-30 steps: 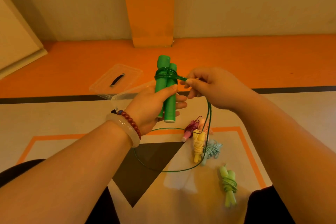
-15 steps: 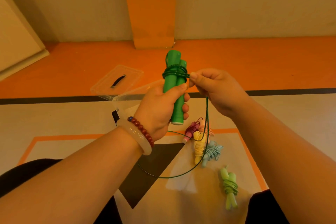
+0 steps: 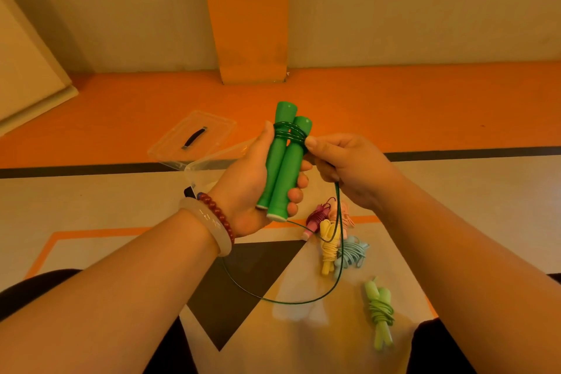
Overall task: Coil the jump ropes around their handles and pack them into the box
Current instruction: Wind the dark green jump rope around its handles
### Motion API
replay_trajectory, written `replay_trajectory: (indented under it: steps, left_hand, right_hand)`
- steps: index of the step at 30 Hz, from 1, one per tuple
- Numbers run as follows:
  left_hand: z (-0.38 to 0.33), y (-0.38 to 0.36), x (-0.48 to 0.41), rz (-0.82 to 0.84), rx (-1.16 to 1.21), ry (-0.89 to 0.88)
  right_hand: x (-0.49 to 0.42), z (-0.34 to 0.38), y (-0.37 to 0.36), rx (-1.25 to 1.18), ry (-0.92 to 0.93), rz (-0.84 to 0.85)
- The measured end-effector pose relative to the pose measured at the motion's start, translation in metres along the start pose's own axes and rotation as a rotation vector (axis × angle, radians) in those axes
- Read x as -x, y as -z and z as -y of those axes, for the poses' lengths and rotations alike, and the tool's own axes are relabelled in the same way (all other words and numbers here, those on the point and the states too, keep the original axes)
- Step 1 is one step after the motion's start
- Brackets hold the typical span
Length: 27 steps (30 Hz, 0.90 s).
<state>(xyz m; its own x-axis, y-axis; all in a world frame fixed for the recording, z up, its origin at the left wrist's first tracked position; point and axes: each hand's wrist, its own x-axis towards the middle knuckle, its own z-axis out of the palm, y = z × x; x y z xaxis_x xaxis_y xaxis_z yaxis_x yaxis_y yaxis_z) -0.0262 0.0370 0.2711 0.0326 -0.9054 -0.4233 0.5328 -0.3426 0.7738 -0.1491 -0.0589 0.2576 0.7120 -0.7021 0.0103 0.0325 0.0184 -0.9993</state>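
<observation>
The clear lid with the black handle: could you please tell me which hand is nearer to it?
Left. The left hand, gripping the green handles, sits just right of the lid; the right hand, pinching the rope, is farther right, beyond the handles.

Clear box [image 3: 212,161] — largely hidden behind left hand [image 3: 252,188] and green handles [image 3: 282,167]; small dark item [image 3: 188,191] at the wrist — too covered to identify; green rope [image 3: 303,302] loop disappears behind left forearm [image 3: 121,297], itself cut off at the frame edge.
</observation>
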Motion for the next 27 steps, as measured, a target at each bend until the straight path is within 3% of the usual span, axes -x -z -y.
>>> replay_trajectory:
  steps: [3, 5, 8, 10, 12, 17, 27]
  left_hand:
    - [0.0, 0.0, -0.003, -0.03, -0.039, 0.006]
    - [0.003, 0.004, -0.009, -0.176, -0.178, -0.088]
    - [0.006, 0.017, -0.019, -0.576, -0.624, -0.448]
    - [0.005, 0.022, -0.017, -0.713, -0.854, -0.729]
    - [0.007, 0.019, -0.014, -0.644, -1.054, -0.815]
    - [0.014, 0.014, -0.015, -0.465, -1.371, -0.51]
    - [0.002, 0.019, -0.014, -0.304, -1.04, -0.571]
  right_hand:
    - [-0.001, -0.004, -0.004, -0.048, -0.008, -0.096]
    - [-0.002, -0.002, -0.006, -0.018, -0.01, -0.143]
    - [-0.002, 0.001, -0.013, 0.067, -0.017, -0.215]
    - [-0.004, 0.002, -0.017, 0.115, -0.031, -0.279]
    - [-0.006, 0.004, -0.017, 0.154, -0.055, -0.322]
    - [-0.007, 0.003, -0.016, 0.246, -0.095, -0.411]
    - [-0.007, 0.013, -0.002, 0.091, -0.093, -0.152]
